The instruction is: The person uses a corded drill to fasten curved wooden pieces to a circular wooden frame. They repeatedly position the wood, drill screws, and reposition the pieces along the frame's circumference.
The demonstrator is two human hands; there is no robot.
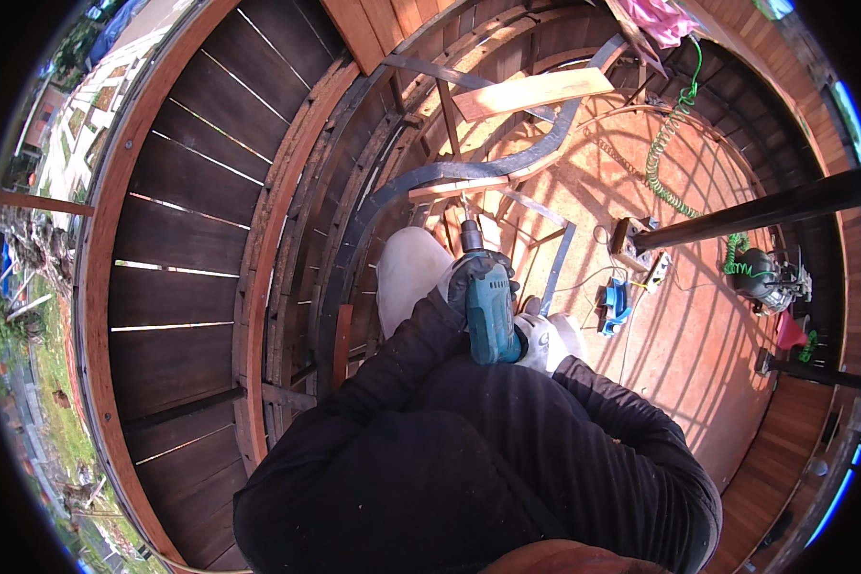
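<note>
Inside a curved, slatted wooden enclosure, a person in dark sleeves is holding a teal power drill [493,316] just in front of the body, beside a pale-clad knee [411,273]. The left hand [478,275], in a dark glove, is wrapping over the front of the drill's housing, its fingers curling closed around it. The right hand [542,342], in a white glove, is resting against the rear right side of the drill; its grip is lying partly hidden below, so one cannot tell how far those fingers are closing. The drill's chuck [471,234] is pointing away from the person, with the bit reaching toward a wooden strip [459,188] that is running along a dark curved band [430,174]; whether the tip is touching the wood is not showing clearly. Beyond, a pale plank [536,93] is lying across the band. To the right, a green coiled hose [662,158] is hanging down toward the reddish floor [679,373], where a blue object [615,304] is sitting near a dark post [765,206]. Sunlight is casting striped shadows there.
</note>
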